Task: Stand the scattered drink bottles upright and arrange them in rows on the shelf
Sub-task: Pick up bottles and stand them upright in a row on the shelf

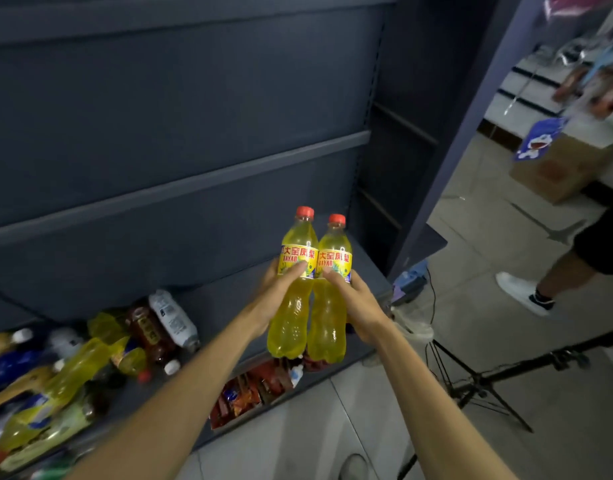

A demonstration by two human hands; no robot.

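Two yellow bottles, the left one (295,271) and the right one (331,282), are held upright and touching, red caps up, above the right end of the shelf (363,258). The left hand (280,289) grips one, the right hand (353,299) the other, each wrapped around the waist. They would best go down together, bases flat, toward the back. The pile of fallen bottles (90,358) at left is too tangled to count.

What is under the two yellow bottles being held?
Below the two yellow bottles, the shelf shows, and red snack packets on a lower level. The bottles' bases hide whatever is directly beneath.
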